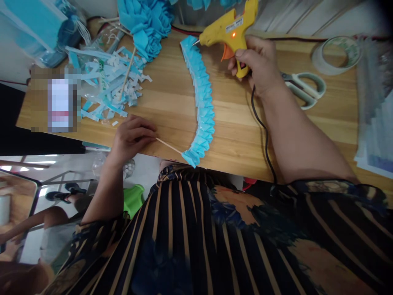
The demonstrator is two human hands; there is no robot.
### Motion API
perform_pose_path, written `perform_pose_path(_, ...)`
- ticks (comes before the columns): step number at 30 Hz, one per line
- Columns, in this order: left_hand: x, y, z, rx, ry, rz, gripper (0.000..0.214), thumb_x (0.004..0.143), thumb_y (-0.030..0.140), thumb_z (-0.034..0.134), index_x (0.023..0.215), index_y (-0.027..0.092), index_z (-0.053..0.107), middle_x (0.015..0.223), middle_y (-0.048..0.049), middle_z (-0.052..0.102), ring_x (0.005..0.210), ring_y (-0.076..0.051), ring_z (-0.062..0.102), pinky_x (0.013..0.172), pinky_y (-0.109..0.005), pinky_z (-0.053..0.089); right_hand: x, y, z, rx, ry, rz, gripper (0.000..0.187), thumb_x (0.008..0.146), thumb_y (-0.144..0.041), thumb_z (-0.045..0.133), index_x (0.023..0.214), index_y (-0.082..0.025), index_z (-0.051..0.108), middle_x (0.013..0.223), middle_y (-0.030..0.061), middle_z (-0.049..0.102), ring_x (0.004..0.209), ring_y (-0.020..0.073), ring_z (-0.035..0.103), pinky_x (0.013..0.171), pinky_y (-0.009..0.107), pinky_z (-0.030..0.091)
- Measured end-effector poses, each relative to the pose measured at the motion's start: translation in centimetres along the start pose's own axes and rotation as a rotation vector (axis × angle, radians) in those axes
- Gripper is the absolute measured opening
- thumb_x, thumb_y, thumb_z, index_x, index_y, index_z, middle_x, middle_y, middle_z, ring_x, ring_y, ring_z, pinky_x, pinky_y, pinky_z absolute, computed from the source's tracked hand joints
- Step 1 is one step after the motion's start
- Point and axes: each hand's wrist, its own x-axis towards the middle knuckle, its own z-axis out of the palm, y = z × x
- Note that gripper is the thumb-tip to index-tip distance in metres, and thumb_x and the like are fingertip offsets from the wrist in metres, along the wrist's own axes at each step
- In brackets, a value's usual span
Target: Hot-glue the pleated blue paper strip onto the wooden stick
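A long curved strip of folded blue paper point(203, 98) lies across the wooden table point(233, 135). My left hand point(132, 137) pinches a thin wooden stick point(168, 146) whose far end meets the strip's near tip at the table's front edge. My right hand point(258, 63) grips a yellow hot glue gun point(229, 30) by its handle, orange light lit, with the nozzle pointing left at the strip's far end. Its black cord point(260, 127) runs down off the table.
A pile of blue and white paper scraps point(107, 86) and another wooden stick lie at the left. A blue paper flower point(147, 24) sits at the back. White-handled scissors point(303, 88) and a tape roll point(336, 55) lie at the right, stacked paper point(376, 127) beyond.
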Motion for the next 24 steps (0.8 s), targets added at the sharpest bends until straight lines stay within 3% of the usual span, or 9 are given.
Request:
perform_pose_path(11, 0.33, 0.36, 0.13, 0.08, 0.007, 0.053, 0.016, 0.1, 0.031, 0.067, 0.089, 0.022, 0.075, 0.092, -0.0035, 0.07, 0.085, -0.019, 0.06, 0.078, -0.035, 0.046, 0.14, 0.98, -0.42, -0.054, 0.017, -0.012, 0.008, 0.082, -0.018, 0.061, 0.074, -0.018, 0.064, 0.065, -0.001, 0.07, 0.049, 0.0075, 0.055, 0.041, 0.02, 0.03)
perform_pose_path(17, 0.79, 0.37, -0.15, 0.097, -0.028, 0.102, 0.017, 0.101, 0.025, 0.064, 0.087, 0.023, 0.073, 0.09, -0.0039, 0.07, 0.082, -0.019, 0.057, 0.074, -0.034, 0.044, 0.25, 0.82, -0.3, -0.094, 0.018, -0.005, 0.007, 0.077, -0.028, 0.063, 0.076, -0.023, 0.067, 0.065, -0.001, 0.069, 0.05, 0.0108, 0.051, 0.041, 0.026, 0.028)
perform_pose_path(24, 0.75, 0.32, -0.15, 0.042, -0.021, 0.008, 0.014, 0.1, 0.03, 0.067, 0.09, 0.024, 0.074, 0.094, -0.0026, 0.072, 0.087, -0.02, 0.062, 0.079, -0.035, 0.047, 0.33, 0.67, -0.15, -0.117, 0.022, 0.029, 0.013, 0.071, -0.039, 0.067, 0.075, -0.026, 0.065, 0.065, -0.0006, 0.068, 0.052, 0.0136, 0.051, 0.042, 0.03, 0.027)
